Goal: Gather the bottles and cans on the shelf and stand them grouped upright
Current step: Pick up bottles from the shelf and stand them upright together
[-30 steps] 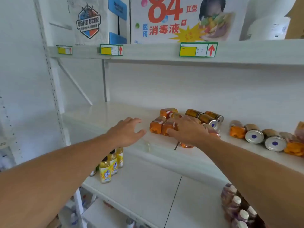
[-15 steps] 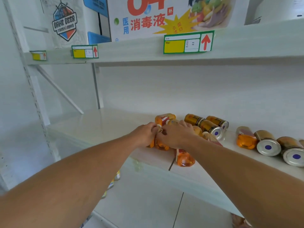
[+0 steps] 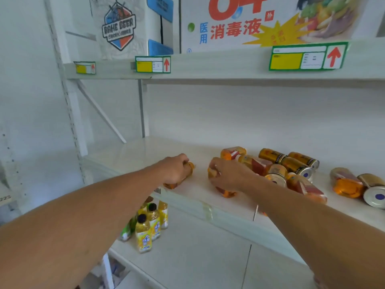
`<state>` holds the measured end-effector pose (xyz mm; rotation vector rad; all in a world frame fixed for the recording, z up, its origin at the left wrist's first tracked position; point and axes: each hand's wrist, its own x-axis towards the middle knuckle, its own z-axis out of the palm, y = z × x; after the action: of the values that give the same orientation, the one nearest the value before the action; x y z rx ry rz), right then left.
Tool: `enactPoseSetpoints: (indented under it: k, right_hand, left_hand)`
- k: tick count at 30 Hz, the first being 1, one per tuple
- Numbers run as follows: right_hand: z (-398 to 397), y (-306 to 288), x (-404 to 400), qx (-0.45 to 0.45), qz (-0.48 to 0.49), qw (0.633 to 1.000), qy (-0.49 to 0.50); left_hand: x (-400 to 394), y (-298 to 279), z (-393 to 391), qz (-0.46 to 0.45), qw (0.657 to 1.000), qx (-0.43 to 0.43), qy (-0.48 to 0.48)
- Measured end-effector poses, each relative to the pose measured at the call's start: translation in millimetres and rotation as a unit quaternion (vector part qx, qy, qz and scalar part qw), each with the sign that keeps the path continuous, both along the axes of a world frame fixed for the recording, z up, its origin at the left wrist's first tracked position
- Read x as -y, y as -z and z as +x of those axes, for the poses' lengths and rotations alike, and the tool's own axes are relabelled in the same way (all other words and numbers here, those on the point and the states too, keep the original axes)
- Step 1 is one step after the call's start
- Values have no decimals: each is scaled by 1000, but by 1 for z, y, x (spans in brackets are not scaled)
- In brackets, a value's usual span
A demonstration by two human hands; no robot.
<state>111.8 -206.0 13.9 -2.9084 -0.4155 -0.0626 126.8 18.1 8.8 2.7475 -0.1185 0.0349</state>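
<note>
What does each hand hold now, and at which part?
Left hand: an orange bottle, gripped around its middle. Right hand: another orange bottle, gripped near its cap end.

So the middle shelf is plain white, and most of what's on it is lying flat. Orange-capped tea bottles sit mixed up with gold cans toward the right, all on their sides and touching. Further right there's another bottle beside another can. The lower shelf has yellow bottles standing upright in a little cluster at its left end.
</note>
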Motion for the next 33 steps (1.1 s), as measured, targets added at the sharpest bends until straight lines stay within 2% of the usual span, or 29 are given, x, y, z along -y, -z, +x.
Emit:
enactPoseSetpoints:
  k: [4,8,12,14,16,20,22,25,33]
  right_hand:
    - [4,3,-28,39,-46,998,11]
    - [2,2,-43,36,-61,997,28]
    - [1,-1,-53,32,-72,995,54]
    - [1,-2,-60,36,-12,997,72]
    - [4,-4,-69,39,95,991,80]
    - [12,-11,-89,14,284,956,76]
    - [17,-10,-99,-7,355,933,62]
    - [26,-4,-113,-13,403,913,61]
    - [76,8,-132,-13,489,872,39]
  left_hand:
    - [-51,0,-10,28,999,13,-32]
    - [-81,4,-18,57,998,24,-28]
    - [-95,9,-18,4,999,35,-41]
    - [-99,11,-15,-68,996,53,-37]
    - [-104,9,-13,-126,988,81,-39]
    - [-116,2,-4,-193,968,140,-80]
    - [-124,1,3,-244,957,123,-94]
    - [-128,4,12,-330,937,99,-60]
    - [-126,11,43,-367,922,104,-59]
